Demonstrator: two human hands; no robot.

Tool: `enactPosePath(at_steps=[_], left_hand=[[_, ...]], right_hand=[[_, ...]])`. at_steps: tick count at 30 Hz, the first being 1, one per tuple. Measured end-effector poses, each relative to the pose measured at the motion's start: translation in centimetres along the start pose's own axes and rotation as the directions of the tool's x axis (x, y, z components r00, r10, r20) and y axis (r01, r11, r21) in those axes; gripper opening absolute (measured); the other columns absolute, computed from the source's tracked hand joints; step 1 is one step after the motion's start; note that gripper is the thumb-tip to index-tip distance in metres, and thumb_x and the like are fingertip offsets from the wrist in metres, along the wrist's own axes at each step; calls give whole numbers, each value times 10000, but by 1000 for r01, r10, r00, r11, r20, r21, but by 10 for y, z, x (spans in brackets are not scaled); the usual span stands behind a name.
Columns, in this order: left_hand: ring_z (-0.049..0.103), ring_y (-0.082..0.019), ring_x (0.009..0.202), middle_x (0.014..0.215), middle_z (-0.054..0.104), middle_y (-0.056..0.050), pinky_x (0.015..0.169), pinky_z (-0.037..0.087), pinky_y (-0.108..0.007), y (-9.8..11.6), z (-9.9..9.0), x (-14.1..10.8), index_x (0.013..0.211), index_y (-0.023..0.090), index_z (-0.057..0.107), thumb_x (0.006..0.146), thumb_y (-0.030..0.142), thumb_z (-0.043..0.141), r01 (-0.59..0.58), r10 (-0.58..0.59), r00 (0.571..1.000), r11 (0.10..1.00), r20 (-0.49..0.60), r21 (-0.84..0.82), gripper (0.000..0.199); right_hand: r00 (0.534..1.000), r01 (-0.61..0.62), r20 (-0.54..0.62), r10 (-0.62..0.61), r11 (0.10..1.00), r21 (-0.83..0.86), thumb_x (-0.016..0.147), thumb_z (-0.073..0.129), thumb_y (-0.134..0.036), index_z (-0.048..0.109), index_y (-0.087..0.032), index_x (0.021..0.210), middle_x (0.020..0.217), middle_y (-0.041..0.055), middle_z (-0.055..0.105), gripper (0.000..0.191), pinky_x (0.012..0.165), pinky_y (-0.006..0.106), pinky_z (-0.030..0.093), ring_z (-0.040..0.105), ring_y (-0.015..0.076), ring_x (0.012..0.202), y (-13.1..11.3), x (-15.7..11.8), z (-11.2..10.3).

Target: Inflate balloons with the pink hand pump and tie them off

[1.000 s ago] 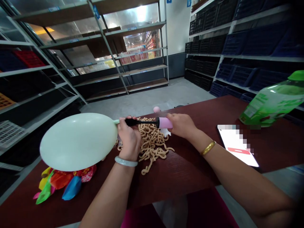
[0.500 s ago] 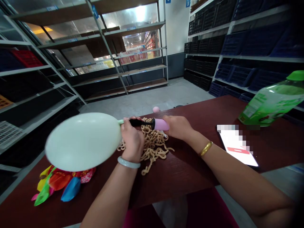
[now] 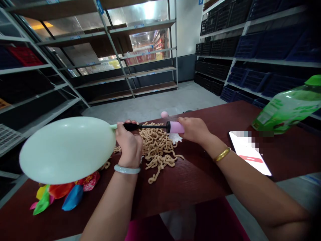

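Observation:
A pale green balloon (image 3: 67,150), blown up large, points left with its neck on the black end of a hand balloon pump (image 3: 175,127). My left hand (image 3: 129,142) is closed around that black end, by the balloon's neck. Around the pump's pink barrel my right hand (image 3: 194,130) is wrapped. A thin black rod shows between the two hands, above a heap of tan, curly strands (image 3: 157,144) on the table. Limp, uninflated balloons (image 3: 72,197) in several colours lie below the inflated one.
The dark red table (image 3: 195,180) carries a lit phone (image 3: 248,150) and a green-capped bottle (image 3: 288,107) at the right. Beyond the far edge a small pink ball-like thing (image 3: 164,114) shows. Shelves (image 3: 150,72) and dark crates (image 3: 250,78) stand around.
My left hand has moved left with the pump's black end and the balloon, my right slightly right. More of the rod shows between them, and the balloon looks larger.

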State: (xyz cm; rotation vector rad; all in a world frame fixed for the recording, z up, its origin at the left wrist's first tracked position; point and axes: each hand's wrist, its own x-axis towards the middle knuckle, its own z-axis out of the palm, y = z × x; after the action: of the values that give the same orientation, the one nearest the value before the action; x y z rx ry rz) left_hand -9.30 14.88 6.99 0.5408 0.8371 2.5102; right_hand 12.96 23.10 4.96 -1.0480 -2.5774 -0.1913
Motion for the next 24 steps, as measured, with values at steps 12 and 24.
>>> enactPosePath(at_steps=[12,24], left_hand=[[584,-124,677,733,565,-6,761,497,-329,-33,17,-58,787,171,509,899,335,533,127,-133,983,990,130,54,200],[624,-130,684,701,612,-1,808,507,-336,-28,1,-22,781,177,480,821,203,527,135,-136,990,990,38,44,67]], right_hand=[[997,-14,72,8,996,84,809,583,-426,540,-193,1065,957,98,692,349,600,326,349,642,246,800,-28,-4,-1],[993,26,111,-47,983,181,815,544,-606,511,-237,1198,999,74,708,532,595,301,346,654,250,840,-26,-4,1]])
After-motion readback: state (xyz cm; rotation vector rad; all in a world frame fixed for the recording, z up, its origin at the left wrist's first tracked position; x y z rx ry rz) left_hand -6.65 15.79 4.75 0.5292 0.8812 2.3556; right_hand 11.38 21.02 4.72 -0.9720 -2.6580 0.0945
